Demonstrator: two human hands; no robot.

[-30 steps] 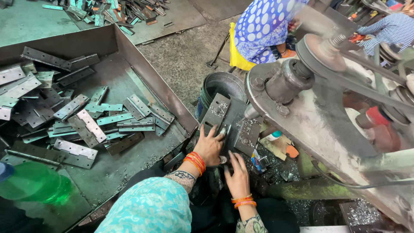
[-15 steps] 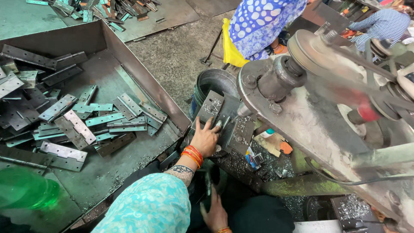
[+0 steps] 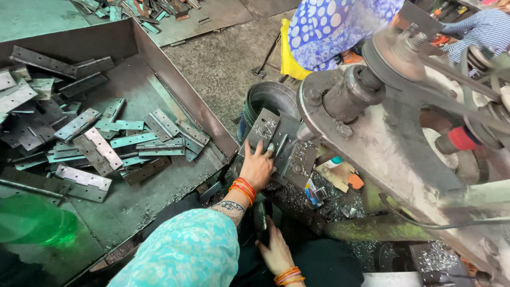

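My left hand (image 3: 257, 166), with orange bangles at the wrist, lies fingers apart on a grey metal hinge plate (image 3: 264, 127) on the bed of a press machine (image 3: 372, 133). A second plate (image 3: 297, 154), dusted with metal chips, lies beside it on the right. My right hand (image 3: 276, 250) is low, near my lap, below the bed. Its fingertips touch an upright dark metal strip (image 3: 260, 215); whether they grip it is unclear.
A big steel tray (image 3: 175, 101) at left holds several hinge plates (image 3: 95, 146). A green plastic bottle (image 3: 32, 223) stands at its near corner. A dark bucket (image 3: 268, 98) sits behind the press bed. Other seated people (image 3: 340, 26) work beyond it. A belt and pulley (image 3: 404, 50) run at upper right.
My right hand has dropped from the press bed, where it lay beside my left hand, down to my lap. My left hand stays on the plate.
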